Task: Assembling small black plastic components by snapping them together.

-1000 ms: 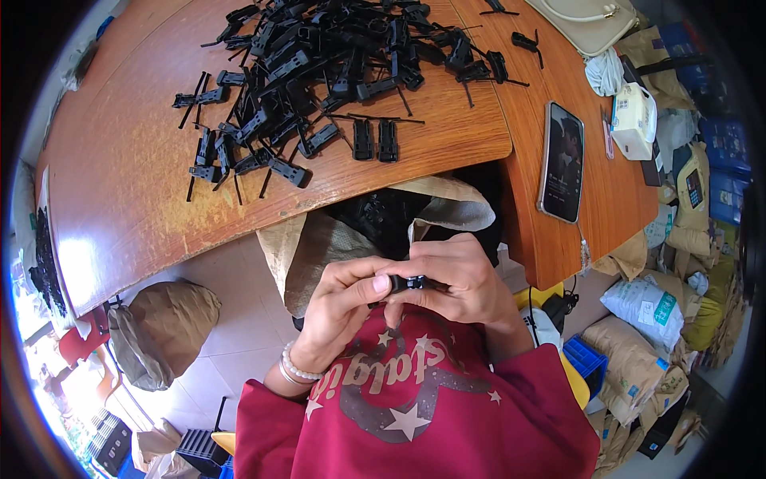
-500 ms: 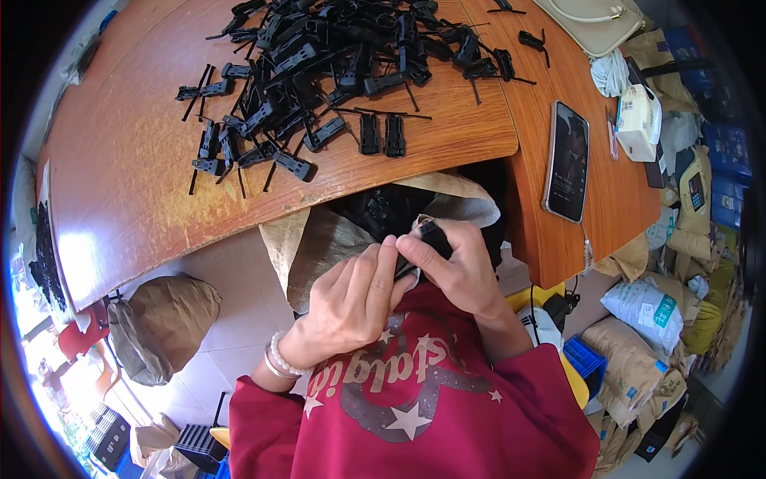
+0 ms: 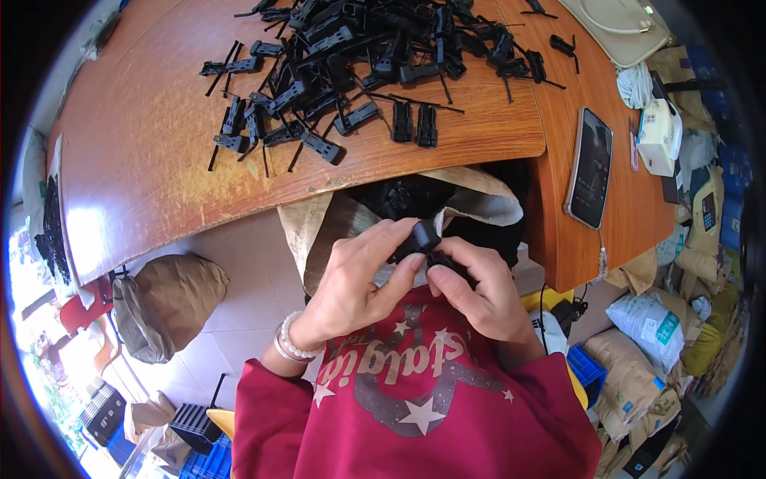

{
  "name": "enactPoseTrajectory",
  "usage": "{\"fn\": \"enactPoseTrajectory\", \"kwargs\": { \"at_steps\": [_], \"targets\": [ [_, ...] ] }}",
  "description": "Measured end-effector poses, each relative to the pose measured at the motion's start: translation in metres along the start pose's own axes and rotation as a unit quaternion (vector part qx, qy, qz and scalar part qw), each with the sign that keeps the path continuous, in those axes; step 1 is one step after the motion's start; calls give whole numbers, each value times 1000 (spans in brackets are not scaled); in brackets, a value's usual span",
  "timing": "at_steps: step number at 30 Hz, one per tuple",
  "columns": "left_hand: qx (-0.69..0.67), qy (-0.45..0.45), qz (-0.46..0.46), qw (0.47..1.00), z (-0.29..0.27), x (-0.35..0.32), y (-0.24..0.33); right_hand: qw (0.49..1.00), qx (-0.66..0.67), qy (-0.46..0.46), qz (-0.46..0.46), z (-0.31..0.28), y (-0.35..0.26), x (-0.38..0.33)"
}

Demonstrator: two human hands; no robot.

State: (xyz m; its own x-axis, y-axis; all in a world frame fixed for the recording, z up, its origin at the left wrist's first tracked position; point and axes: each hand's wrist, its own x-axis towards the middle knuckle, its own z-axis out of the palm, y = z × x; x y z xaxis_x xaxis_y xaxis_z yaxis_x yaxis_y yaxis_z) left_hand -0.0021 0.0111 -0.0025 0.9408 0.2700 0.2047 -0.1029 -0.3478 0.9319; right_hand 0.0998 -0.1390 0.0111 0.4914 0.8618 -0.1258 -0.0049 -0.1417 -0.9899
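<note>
Both hands meet in front of my chest, over an open paper sack (image 3: pixel 319 227) below the table edge. Between the thumb and fingers of my left hand (image 3: pixel 363 275) is a small black plastic part (image 3: pixel 427 233) with a rounded end. My right hand (image 3: pixel 479 287) pinches its lower side, and its fingers hide much of the shape. Dark pieces (image 3: pixel 399 195) lie inside the sack. On the table, a heap of black plastic clips (image 3: pixel 367 60) with thin black strips spreads out. Two clips (image 3: pixel 415 125) lie side by side near the table edge.
The brown wooden table (image 3: pixel 159 176) curves across the front. To the right lie a phone (image 3: pixel 590 168), a white box (image 3: pixel 659 137) and a cream handbag (image 3: pixel 618 28). A brown sack (image 3: pixel 171 303) stands at left; packed bags (image 3: pixel 638 375) and a blue crate (image 3: pixel 586 374) sit at right.
My left thumb and fingers have opened around the black part, which now shows a rounded end up. My right fingers have shifted lower on it. The whole view has moved slightly.
</note>
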Motion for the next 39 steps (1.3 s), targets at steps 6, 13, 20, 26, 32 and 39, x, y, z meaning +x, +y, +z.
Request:
{"fn": "enactPoseTrajectory", "kwargs": {
  "at_steps": [6, 13, 20, 26, 32, 39],
  "targets": [
    [60, -16, 25, 998, -3, -4, 0, 993, 46, -55, 95, -7, -8, 2],
    [51, -22, 0, 998, -6, -8, -9, 925, 279, -86, 243, -14, 7, 13],
    [231, -57, -58, 970, -29, -20, -22, 914, -344, 214, -39, -9, 24, 70],
    [197, -76, -42, 977, -16, -15, -19, 872, -408, 254, -100, -14, 44, 87],
    [110, 9, -39, 993, -1, 3, -15, 873, -278, 362, -173, -27, 41, 66],
    [-321, -82, -153, 931, -12, 10, -16, 991, -44, -24, -121, -38, 13, 31]
  ]
}}
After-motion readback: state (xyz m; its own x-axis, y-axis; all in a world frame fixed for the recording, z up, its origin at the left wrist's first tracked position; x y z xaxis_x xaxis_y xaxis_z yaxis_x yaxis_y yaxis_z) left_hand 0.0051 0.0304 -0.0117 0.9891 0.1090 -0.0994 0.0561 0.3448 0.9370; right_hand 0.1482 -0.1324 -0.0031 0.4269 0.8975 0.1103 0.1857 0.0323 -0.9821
